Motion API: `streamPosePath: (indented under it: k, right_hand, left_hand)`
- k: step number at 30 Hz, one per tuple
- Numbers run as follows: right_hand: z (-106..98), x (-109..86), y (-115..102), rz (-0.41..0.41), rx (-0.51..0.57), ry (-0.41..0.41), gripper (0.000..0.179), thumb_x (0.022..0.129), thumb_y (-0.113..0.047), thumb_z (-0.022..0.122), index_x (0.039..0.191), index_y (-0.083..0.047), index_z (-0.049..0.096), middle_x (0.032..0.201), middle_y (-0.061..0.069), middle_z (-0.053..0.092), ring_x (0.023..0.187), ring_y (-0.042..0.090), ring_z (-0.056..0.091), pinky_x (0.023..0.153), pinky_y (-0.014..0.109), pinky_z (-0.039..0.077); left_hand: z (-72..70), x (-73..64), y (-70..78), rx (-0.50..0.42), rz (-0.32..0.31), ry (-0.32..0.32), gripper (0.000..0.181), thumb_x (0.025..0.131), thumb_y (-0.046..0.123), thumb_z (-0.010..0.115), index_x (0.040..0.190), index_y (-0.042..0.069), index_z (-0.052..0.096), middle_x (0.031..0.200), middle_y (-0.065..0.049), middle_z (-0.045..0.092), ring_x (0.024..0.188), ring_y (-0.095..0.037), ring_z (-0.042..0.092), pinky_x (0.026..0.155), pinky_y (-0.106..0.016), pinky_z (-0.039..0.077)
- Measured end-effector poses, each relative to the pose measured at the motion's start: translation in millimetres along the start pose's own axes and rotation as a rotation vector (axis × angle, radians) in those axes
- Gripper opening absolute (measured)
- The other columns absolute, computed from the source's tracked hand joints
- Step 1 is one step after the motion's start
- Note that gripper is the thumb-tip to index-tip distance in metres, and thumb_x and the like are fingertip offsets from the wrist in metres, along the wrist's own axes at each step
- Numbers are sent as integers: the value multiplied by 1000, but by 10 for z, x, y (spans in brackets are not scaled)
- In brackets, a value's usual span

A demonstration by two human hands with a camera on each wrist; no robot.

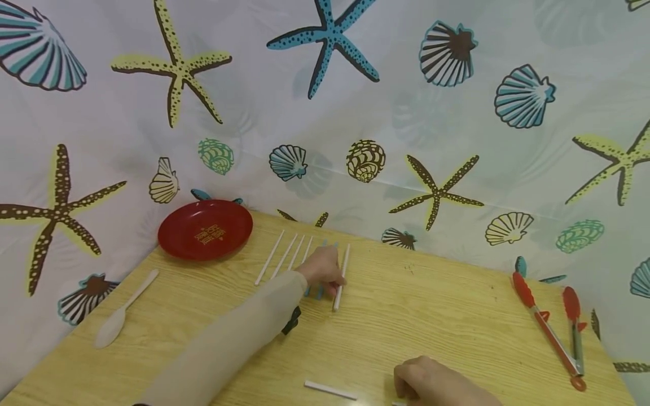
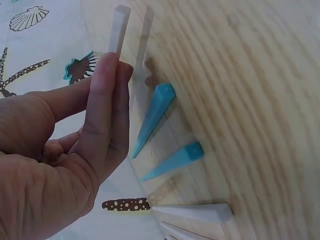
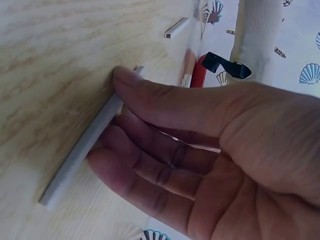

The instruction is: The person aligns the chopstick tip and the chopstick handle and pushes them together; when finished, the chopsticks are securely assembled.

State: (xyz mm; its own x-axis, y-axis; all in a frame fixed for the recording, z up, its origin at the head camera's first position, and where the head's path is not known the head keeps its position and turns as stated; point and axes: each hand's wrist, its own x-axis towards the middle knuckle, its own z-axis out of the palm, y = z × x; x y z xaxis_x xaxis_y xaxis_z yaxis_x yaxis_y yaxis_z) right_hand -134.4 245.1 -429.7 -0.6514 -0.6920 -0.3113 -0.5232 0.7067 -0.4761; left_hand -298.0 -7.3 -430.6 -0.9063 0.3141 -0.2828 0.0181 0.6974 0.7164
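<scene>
In the head view my left hand reaches over the row of sticks at the table's far side. It pinches a slim white stick between thumb and fingers, at the row's right end. Two blue sticks lie next to it, partly hidden by the hand in the head view, then several white sticks side by side. Near the front edge, my right hand pinches another white stick, which lies along the tabletop. A further white stick rests just left of that hand.
A red plate with gold print sits at the back left corner. A white spoon lies at the left edge. Red-tipped tongs rest on the right side. A shell-and-starfish cloth hangs behind the wooden table.
</scene>
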Motion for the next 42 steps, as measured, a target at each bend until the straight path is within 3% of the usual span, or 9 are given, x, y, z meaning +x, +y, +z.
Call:
streamPosePath:
  k: [3, 6, 10, 17, 28, 32, 35, 39, 42]
  right_hand:
    - [2, 0, 1, -6, -4, 6, 21, 86, -13, 77, 78, -19, 59, 69, -14, 46, 62, 0, 42, 55, 20, 40]
    - [14, 13, 1, -15, 10, 4, 20, 87, -11, 75, 78, -19, 59, 68, -15, 47, 61, -1, 43, 54, 19, 40]
    - [33, 36, 17, -38, 30, -4, 18, 91, -11, 72, 78, -19, 61, 68, -15, 49, 59, -2, 44, 52, 18, 41]
    - [91, 59, 188, -120, 9, -16, 16, 92, -10, 71, 80, -17, 62, 70, -17, 50, 60, -3, 46, 50, 20, 43]
    - [30, 14, 42, 1, 49, -24, 18, 90, -9, 72, 78, -18, 63, 68, -16, 51, 59, -2, 46, 53, 18, 43]
    - [19, -6, 42, 5, 38, -17, 19, 89, -9, 73, 77, -18, 62, 67, -16, 50, 59, -2, 45, 53, 18, 42]
    - [13, -11, 56, -6, 34, -12, 20, 89, -8, 73, 76, -19, 62, 67, -16, 50, 59, -2, 45, 53, 18, 42]
    - [43, 9, 134, -41, 36, -17, 20, 89, -7, 71, 77, -18, 61, 68, -16, 49, 59, -2, 45, 51, 20, 42]
    - [68, 23, 180, -48, 41, -23, 20, 90, -8, 71, 77, -19, 61, 68, -16, 49, 59, -2, 46, 51, 20, 42]
  left_hand:
    - [10, 70, 4, 52, 13, 15, 22, 86, 0, 75, 66, -4, 68, 58, -11, 67, 55, -23, 69, 56, -25, 56]
    - [25, 134, 3, 89, -15, 32, 20, 85, 1, 77, 70, -6, 66, 56, -11, 65, 53, -22, 68, 54, -25, 56]
    - [30, 186, -5, 83, -87, 38, 20, 84, 1, 78, 78, -8, 62, 57, -11, 65, 53, -22, 69, 53, -27, 56]
    - [15, 197, -11, 65, -106, 20, 20, 84, 0, 77, 74, -8, 61, 59, -14, 66, 55, -24, 69, 53, -28, 57]
    - [-3, 147, 14, 79, -74, 23, 18, 83, -3, 76, 72, -8, 63, 62, -16, 67, 57, -27, 70, 54, -30, 57]
    - [-37, 83, 72, 130, 3, 9, 19, 86, 3, 76, 75, -8, 65, 62, -16, 67, 57, -28, 70, 54, -30, 57]
    - [-45, -26, 128, 189, 114, -3, 23, 87, 6, 77, 72, -9, 66, 59, -16, 66, 55, -28, 69, 52, -28, 56]
    - [24, -279, 163, 296, 305, -52, 24, 86, 7, 78, 67, -4, 70, 58, -12, 66, 48, -23, 65, 50, -23, 54]
    - [143, -541, 171, 354, 413, -114, 18, 84, 9, 81, 71, 3, 69, 62, -3, 65, 48, -13, 59, 51, -20, 50]
